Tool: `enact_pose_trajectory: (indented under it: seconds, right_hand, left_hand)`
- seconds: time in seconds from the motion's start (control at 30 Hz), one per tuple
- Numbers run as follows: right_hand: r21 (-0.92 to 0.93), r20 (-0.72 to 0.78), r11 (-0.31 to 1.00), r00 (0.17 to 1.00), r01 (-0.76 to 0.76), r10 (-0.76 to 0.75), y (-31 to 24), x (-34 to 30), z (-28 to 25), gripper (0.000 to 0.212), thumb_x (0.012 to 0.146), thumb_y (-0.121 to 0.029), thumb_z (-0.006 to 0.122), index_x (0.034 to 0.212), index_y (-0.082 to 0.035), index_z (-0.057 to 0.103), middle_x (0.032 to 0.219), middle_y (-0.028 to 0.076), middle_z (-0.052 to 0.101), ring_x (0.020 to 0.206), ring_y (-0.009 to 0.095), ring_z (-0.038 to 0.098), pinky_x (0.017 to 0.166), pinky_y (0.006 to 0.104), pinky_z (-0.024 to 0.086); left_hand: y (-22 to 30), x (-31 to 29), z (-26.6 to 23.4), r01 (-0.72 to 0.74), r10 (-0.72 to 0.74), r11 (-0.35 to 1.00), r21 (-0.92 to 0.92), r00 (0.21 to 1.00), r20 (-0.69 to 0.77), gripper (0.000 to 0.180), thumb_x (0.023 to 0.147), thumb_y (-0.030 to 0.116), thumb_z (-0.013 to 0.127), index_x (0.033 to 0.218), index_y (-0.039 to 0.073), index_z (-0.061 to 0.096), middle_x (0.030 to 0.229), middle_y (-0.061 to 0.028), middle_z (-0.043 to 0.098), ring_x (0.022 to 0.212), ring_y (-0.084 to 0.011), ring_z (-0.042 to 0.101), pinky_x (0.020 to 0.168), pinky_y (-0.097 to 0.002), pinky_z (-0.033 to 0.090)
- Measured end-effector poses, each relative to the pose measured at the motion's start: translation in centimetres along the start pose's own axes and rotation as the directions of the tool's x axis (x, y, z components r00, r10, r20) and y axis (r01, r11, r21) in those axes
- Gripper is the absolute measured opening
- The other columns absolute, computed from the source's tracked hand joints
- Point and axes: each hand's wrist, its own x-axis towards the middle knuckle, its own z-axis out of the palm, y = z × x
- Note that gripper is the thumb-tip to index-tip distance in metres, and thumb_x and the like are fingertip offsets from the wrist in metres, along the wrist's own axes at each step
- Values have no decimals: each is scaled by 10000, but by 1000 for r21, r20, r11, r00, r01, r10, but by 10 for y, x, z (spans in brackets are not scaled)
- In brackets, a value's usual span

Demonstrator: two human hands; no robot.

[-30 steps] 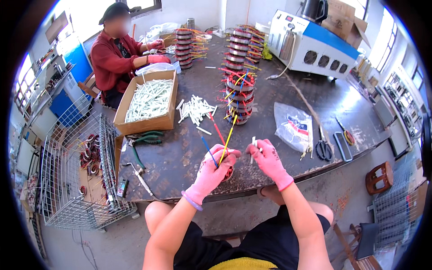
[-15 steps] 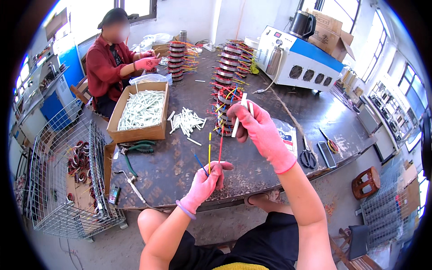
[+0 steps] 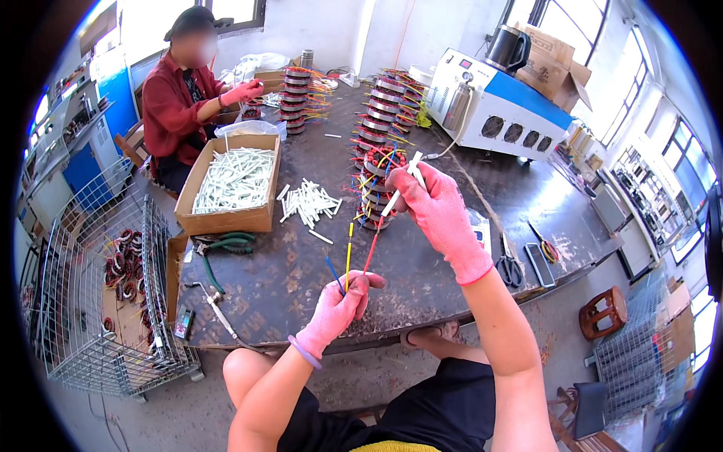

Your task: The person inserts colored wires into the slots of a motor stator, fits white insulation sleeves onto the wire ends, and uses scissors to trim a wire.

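Note:
My left hand [image 3: 337,310], in a pink glove, pinches a blue wire [image 3: 334,270], a yellow wire [image 3: 349,255] and a red wire [image 3: 372,248], all pointing upward. My pink-gloved right hand [image 3: 438,215] grips white sleeve tubes; one slender tube [image 3: 391,203] slants down with its lower end at the red wire's tip. Whether the wire is inside it I cannot tell. Behind my right hand rises a stack of wound stator cores [image 3: 384,109] with coloured leads. Loose white tubes [image 3: 309,202] lie left of the stack, beside a cardboard box [image 3: 226,223] full of them.
Green-handled pliers [image 3: 230,241] and a thin metal torch-like tool [image 3: 221,313] lie at the left. Black scissors [image 3: 511,271] and a phone [image 3: 539,265] are on the right. A co-worker in red [image 3: 169,113] sits at the far left. A blue-and-white machine [image 3: 489,105] stands at the back.
My right hand has tilted the tube and brought its lower end to the red wire's tip. The red wire leans further right. The co-worker's hands have shifted slightly.

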Motion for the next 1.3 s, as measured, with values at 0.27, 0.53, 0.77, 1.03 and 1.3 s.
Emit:
enact_pose_trajectory:
  seconds: [0.27, 0.53, 0.77, 1.03, 1.3]
  right_hand:
    - [31, 32, 1000, 999, -3, 2, 1, 1, 0, 319, 988, -328, 597, 940, -18, 656, 672, -1, 569, 650, 62, 505, 608, 264, 421]
    - [-10, 119, 1000, 993, -21, 22, -11, -11, 6, 248, 985, -273, 608, 987, -27, 640, 680, -15, 575, 626, 52, 485, 569, 259, 406]
    - [-208, 163, 974, 985, 90, -56, -13, -28, 3, 225, 957, -244, 635, 971, -19, 634, 696, 43, 632, 635, 82, 559, 596, 282, 460]
    - [-395, 194, 917, 981, 56, 24, -16, -33, 5, 317, 878, -295, 726, 871, 2, 617, 643, 65, 572, 602, 114, 500, 576, 317, 438]
    - [102, 131, 992, 990, -73, 60, -13, -40, 4, 191, 988, -159, 584, 1069, 10, 622, 808, 31, 670, 763, 91, 649, 682, 277, 508]
  left_hand:
    - [3, 0, -1, 15, -16, 999, 49, 1000, 6, 416, 1053, 374, 478, 1095, -11, 631, 630, 61, 478, 534, -11, 379, 523, -195, 326]
    - [4, 0, 0, 23, -23, 999, 36, 1000, -10, 374, 1055, 367, 477, 1066, 34, 647, 575, 76, 452, 501, -8, 372, 474, -202, 280]
    - [-1, 3, 0, 27, -25, 997, 69, 999, -25, 350, 1049, 357, 497, 1061, 43, 652, 598, 73, 458, 519, -13, 385, 487, -202, 290]
    - [-1, 1, 0, -39, 40, 999, 33, 999, -30, 355, 1037, 361, 526, 1074, 30, 648, 617, 67, 469, 532, -17, 387, 500, -202, 304]
    - [5, 2, 1, -16, 15, 999, -30, 999, -33, 351, 1029, 329, 549, 1100, -5, 630, 654, 50, 493, 549, -28, 401, 519, -201, 327]
